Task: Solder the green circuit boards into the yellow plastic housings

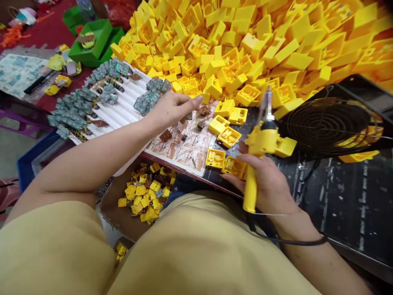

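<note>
At centre right of the frame, the right hand clenches a yellow-handled soldering tool, its cord trailing past the wrist, with a yellow casing just beside its head. Toward the centre, the left hand hangs open, fingers stretched, over a stained paper sheet scattered with small brown parts. More yellow casings lie between the hands. Circuit boards sit on a white ribbed sheet at left, a huge yellow heap fills the top, and a black wire-guarded fan stands at right.
</note>
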Motion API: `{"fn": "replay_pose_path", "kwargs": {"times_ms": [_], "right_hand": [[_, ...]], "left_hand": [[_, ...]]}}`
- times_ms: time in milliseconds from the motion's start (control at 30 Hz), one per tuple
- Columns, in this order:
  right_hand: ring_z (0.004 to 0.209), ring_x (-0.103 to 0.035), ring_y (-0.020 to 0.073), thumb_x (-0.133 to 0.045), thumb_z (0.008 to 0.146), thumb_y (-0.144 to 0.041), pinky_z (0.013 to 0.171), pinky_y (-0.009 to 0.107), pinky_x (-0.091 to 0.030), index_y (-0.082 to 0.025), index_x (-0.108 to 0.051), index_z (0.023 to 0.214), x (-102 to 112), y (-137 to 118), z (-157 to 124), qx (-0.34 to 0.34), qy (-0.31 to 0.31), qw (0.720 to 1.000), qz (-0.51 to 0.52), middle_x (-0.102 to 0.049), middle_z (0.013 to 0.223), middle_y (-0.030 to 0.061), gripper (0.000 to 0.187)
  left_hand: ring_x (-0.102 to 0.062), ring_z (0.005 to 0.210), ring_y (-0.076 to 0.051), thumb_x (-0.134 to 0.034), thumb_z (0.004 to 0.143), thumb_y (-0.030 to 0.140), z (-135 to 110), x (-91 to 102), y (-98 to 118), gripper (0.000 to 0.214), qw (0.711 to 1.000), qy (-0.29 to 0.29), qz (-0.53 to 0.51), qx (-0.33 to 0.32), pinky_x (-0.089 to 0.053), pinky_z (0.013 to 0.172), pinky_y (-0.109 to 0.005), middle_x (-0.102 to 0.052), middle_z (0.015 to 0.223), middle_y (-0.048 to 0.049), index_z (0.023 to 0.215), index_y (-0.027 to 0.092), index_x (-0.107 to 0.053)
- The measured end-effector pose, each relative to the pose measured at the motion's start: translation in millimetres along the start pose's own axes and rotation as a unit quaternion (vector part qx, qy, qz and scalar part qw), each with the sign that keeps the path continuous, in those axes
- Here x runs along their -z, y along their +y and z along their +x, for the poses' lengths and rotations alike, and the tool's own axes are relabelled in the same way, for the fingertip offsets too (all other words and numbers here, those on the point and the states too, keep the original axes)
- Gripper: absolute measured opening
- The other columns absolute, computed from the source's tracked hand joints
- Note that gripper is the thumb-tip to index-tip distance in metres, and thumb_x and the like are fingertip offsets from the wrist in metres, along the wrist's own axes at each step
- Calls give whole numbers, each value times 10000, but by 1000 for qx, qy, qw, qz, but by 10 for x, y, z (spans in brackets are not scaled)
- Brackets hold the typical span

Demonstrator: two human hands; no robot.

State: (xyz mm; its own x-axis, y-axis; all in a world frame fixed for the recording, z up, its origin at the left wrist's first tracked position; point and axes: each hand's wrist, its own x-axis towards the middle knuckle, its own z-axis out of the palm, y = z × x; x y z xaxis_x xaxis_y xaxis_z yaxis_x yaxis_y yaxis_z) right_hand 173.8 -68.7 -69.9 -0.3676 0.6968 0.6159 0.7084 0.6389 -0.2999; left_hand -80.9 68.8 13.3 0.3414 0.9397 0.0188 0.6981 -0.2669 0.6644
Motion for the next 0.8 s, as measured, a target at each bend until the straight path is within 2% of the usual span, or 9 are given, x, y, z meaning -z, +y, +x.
{"fn": "replay_pose_path", "kwargs": {"times_ms": [67, 167, 233, 300, 367, 433, 533, 667, 800], "right_hand": [[1008, -690, 268, -651, 971, -348, 914, 398, -580, -186, -512, 1239, -122, -24, 111, 31, -23, 999, 7, -698, 1052, 109, 343], [921, -685, 253, -528, 1015, -250, 847, 387, -572, -183, -518, 1221, -241, -31, 193, 58, -51, 997, 4, -687, 998, 100, 216], [868, -680, 238, -488, 1013, -191, 777, 360, -561, -192, -524, 1219, -240, -6, 184, 59, -62, 996, 4, -680, 958, 84, 210], [873, -683, 230, -495, 1023, -224, 784, 356, -560, -199, -530, 1219, -185, 35, 146, 59, -68, 996, 13, -684, 948, 72, 200], [932, -694, 231, -538, 1028, -296, 871, 382, -566, -197, -540, 1222, -95, 66, 101, 60, -63, 996, 27, -706, 1008, 78, 217], [946, -702, 227, -636, 992, -330, 922, 389, -564, -193, -555, 1225, 20, 65, 63, 48, -34, 998, 36, -722, 1071, 83, 282], [759, -692, 174, -753, 904, -206, 766, 310, -569, -234, -602, 1168, 218, 11, 8, -7, 36, 999, 23, -739, 956, 10, 305], [605, -644, 139, -755, 882, -130, 594, 267, -520, -255, -645, 1041, 385, -21, -67, -33, 48, 998, 10, -714, 795, -39, 231], [811, -714, 190, -753, 915, -288, 752, 299, -575, -215, -611, 1166, 292, 59, -86, 4, 1, 999, 34, -743, 1016, 54, 298]], "left_hand": [[-612, 576, -125, -492, 987, 594, -142, -176, -8, 482, 986, -42, -125, 102, -469, 519, -271, -575, 693, -13, 1057, 168, -707], [-645, 577, -132, -478, 988, 576, -412, -425, -71, 446, 926, -96, -289, 225, -480, 454, -259, -632, 810, -39, 1125, 184, -641], [-706, 668, -167, -497, 965, 597, -585, -511, -129, 441, 891, -121, -354, 257, -528, 478, -269, -677, 901, -69, 1133, 200, -595], [-752, 794, -216, -566, 931, 558, -735, -503, -170, 441, 890, -147, -347, 257, -577, 535, -294, -709, 1005, -97, 1218, 225, -534], [-763, 879, -250, -606, 908, 470, -861, -417, -176, 503, 937, -165, -225, 212, -611, 620, -340, -718, 1106, -121, 1334, 233, -481], [-752, 963, -291, -607, 906, 430, -964, -298, -147, 575, 980, -155, 8, 123, -621, 742, -414, -690, 1248, -160, 1421, 216, -470], [-695, 1122, -350, -630, 910, 411, -1069, -177, -100, 591, 946, -96, 309, -3, -581, 887, -482, -562, 1475, -181, 1456, 222, -508], [-614, 1251, -333, -615, 936, 360, -1096, -270, -171, 389, 929, -32, 337, -150, -507, 1017, -495, -622, 1419, -139, 1305, 240, -647], [-670, 1101, -247, -556, 984, 308, -1064, -512, -297, 189, 935, 46, 277, -215, -500, 967, -442, -759, 1135, -74, 1007, 236, -729]]}}
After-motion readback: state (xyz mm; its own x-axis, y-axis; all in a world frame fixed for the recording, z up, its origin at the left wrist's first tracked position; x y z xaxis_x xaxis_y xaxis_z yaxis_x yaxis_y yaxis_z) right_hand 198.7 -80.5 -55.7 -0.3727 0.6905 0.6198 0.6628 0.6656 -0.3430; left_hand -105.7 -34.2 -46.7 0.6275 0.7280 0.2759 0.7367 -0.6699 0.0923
